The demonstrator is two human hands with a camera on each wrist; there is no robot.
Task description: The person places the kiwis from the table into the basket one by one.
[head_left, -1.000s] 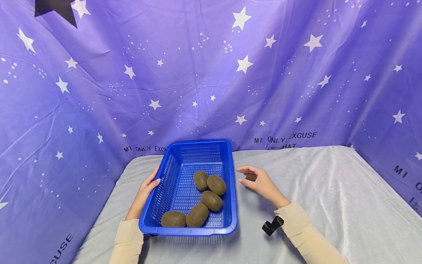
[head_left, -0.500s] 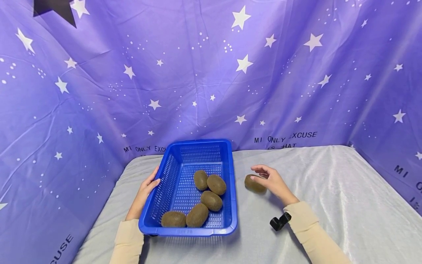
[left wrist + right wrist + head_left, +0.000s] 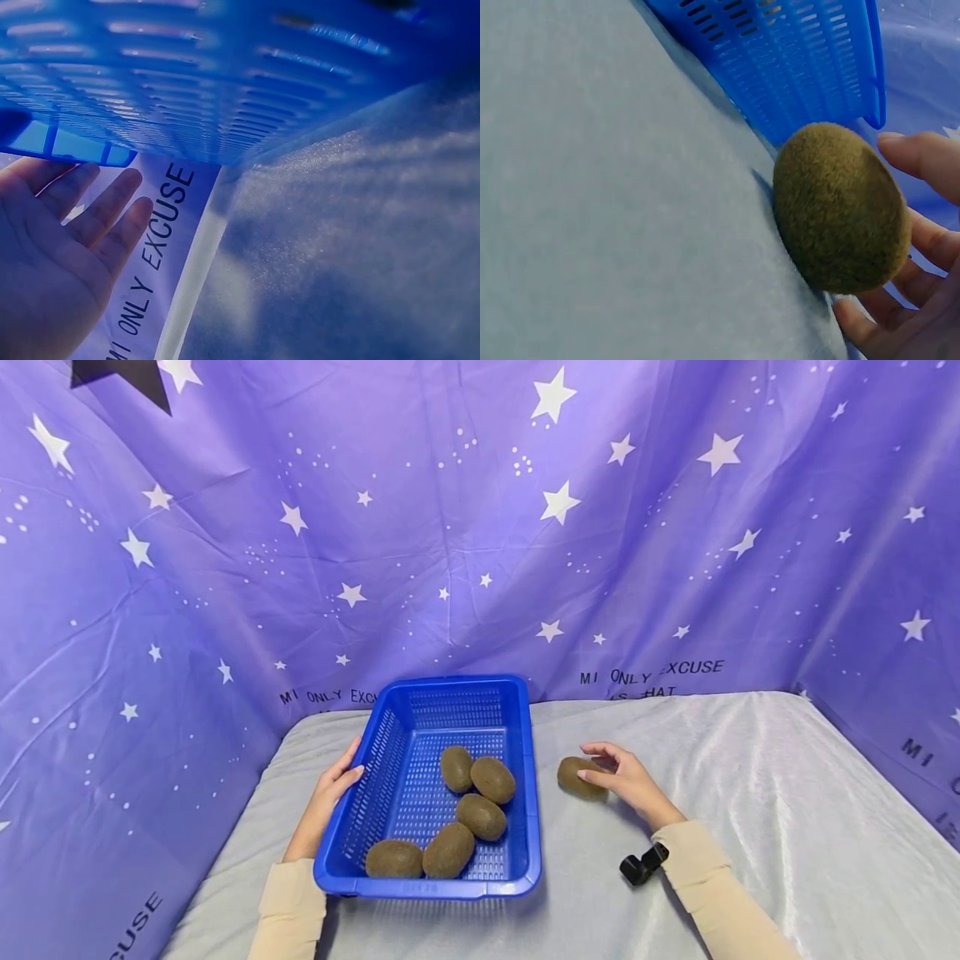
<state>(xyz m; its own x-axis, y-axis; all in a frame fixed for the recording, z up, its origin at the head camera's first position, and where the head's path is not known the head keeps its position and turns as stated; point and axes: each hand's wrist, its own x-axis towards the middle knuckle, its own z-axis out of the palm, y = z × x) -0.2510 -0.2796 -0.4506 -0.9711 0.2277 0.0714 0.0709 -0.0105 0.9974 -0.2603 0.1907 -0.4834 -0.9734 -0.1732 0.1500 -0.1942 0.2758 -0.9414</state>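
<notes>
A blue plastic basket (image 3: 427, 887) stands mid-table with several brown kiwis (image 3: 481, 817) in its right and near parts. My left hand (image 3: 330, 789) holds the basket's left rim, thumb over the top and fingers outside; the left wrist view shows those fingers (image 3: 112, 217) fairly straight under the rim. To the right of the basket, a single kiwi (image 3: 840, 210) lies on the cloth. Around that kiwi is my right hand (image 3: 630, 781), thumb on the near side and fingers on the far side. In the right wrist view its fingers are spread, with the thumb tip slightly off the fuzzy skin.
A pale grey cloth (image 3: 750, 793) covers the table. Purple star-printed curtains (image 3: 480, 527) enclose the back and both sides. A small black camera (image 3: 643, 864) sticks out from the right sleeve.
My right hand has moved right, away from the basket's side, and come down around the lone kiwi. The left hand and basket have stayed put.
</notes>
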